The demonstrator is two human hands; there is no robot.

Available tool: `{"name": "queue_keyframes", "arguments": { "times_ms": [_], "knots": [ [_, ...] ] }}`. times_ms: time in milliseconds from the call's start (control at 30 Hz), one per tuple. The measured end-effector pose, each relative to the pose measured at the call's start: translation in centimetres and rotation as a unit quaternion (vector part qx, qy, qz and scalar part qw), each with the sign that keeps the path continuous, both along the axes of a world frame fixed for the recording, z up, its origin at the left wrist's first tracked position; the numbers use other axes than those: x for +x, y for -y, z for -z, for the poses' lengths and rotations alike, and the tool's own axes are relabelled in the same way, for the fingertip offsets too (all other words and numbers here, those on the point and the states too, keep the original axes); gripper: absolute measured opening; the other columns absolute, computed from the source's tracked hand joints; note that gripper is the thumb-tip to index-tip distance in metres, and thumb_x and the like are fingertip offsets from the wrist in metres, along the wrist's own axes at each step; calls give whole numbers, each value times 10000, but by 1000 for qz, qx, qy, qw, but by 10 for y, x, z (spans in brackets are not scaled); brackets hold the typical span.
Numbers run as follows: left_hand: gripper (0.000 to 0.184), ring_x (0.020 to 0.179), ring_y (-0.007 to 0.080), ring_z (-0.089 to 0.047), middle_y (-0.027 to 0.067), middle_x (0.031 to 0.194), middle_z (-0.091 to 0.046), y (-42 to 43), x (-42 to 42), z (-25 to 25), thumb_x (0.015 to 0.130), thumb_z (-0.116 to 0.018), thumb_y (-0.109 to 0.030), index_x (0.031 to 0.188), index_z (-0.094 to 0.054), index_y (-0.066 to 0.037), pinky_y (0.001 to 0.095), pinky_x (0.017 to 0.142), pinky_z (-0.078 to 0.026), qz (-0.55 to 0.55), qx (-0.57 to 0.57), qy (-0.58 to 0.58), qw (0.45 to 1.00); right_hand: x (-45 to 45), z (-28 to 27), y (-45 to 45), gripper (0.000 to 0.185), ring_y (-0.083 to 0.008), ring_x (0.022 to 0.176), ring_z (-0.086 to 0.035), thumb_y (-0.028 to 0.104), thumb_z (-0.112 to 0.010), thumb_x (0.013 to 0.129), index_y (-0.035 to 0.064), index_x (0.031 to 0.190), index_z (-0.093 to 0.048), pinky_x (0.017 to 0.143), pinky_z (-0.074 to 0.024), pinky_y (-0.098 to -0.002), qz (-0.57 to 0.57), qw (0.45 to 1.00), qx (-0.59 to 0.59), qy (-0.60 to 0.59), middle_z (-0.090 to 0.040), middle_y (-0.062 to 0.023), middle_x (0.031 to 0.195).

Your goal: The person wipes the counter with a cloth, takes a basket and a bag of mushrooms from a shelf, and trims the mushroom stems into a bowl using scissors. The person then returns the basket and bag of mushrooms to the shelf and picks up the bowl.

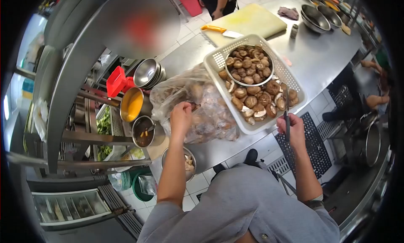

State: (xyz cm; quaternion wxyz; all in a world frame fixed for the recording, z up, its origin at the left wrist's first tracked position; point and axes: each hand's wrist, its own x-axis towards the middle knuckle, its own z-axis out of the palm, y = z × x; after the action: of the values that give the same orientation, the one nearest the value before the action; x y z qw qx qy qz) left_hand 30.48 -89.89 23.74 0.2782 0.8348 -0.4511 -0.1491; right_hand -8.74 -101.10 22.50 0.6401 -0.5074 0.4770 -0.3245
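My right hand (293,128) grips a knife (288,127) by its black handle, the blade pointing away from me over the near right corner of a white perforated basket (251,127). Brown mushrooms (264,98), some showing white cut faces, lie in the basket. A round metal bowl (227,66) full of mushroom caps sits among them. My left hand (182,115) is over a clear plastic bag (214,127) with brownish contents, left of the basket. Its fingers are curled together at the bag; what they pinch is too small to make out.
Beyond the basket lies a cutting board (256,22) with an orange-handled knife (216,29). Metal bowls (146,73), a pot of orange liquid (134,104) and a pot of dark liquid (143,131) stand left. A bowl of pale pieces (189,164) is near my left forearm. Other people stand nearby.
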Motion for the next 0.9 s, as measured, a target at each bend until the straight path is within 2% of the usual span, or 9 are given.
{"name": "queue_keyframes", "arguments": {
  "times_ms": [33,200,400,533,567,633,667,767,900],
  "knots": [
    [208,997,378,-652,216,1084,-664,-3,25,21,858,-624,-112,1030,-687,-15,431,894,-513,-10,57,14,998,2,-4,0,234,-82,612,-584,217,-769,869,12,895,-659,564,-482,-222,8,1000,-2,-4,-643,-17,735],
    [352,1039,424,-610,232,1080,-645,11,57,84,795,-645,-157,1115,-637,-12,492,904,-503,37,32,144,988,15,-15,-4,245,-79,631,-574,229,-767,868,15,916,-658,577,-471,-219,-15,998,-42,-36,-636,-10,744],
    [290,1073,429,-600,240,1163,-593,3,46,85,824,-638,-114,1093,-630,-8,484,926,-502,41,-25,110,993,46,-32,-49,222,-75,644,-556,191,-772,856,14,926,-657,590,-462,-225,-37,997,-54,-34,-621,8,743],
    [291,1018,419,-604,250,1118,-617,-19,58,77,854,-633,-123,1102,-636,31,459,901,-500,62,-139,93,984,80,-54,-94,327,-104,631,-526,243,-854,782,10,881,-647,582,-451,-281,-146,965,-152,-156,-602,-25,697],
    [292,972,328,-642,187,1110,-659,-34,58,64,898,-630,-148,1136,-639,20,422,879,-511,46,-149,68,985,90,-63,-107,384,-122,617,-515,293,-863,763,5,867,-631,570,-441,-304,-179,949,-181,-188,-594,-46,682],
    [278,948,248,-652,135,1116,-668,-71,51,28,944,-600,-150,1169,-631,11,376,866,-525,-9,-112,-288,951,112,-72,-131,524,-205,583,-501,412,-883,703,-1,816,-581,557,-421,-359,-237,909,-243,-243,-539,-111,633],
    [272,935,208,-657,109,1119,-672,-91,44,10,968,-586,-151,1185,-627,7,354,860,-532,-38,-82,-456,886,125,-70,-143,499,-338,619,-585,399,-865,721,-4,785,-578,606,-482,-402,-245,892,-277,-261,-605,-149,685],
    [283,929,130,-650,69,1124,-663,-146,20,-10,1022,-528,-148,1247,-594,11,290,856,-542,-16,-171,-605,778,158,-56,-174,507,-376,733,-622,390,-861,708,-14,823,-577,654,-497,-440,-247,868,-343,-263,-616,-177,779],
    [328,953,142,-661,95,1141,-667,-201,4,-20,1024,-536,-150,1288,-566,41,268,856,-546,-44,-165,-618,768,185,-49,-199,511,-380,795,-617,371,-858,701,-23,861,-574,688,-502,-454,-244,830,-416,-280,-605,-181,832]
  ]
}}
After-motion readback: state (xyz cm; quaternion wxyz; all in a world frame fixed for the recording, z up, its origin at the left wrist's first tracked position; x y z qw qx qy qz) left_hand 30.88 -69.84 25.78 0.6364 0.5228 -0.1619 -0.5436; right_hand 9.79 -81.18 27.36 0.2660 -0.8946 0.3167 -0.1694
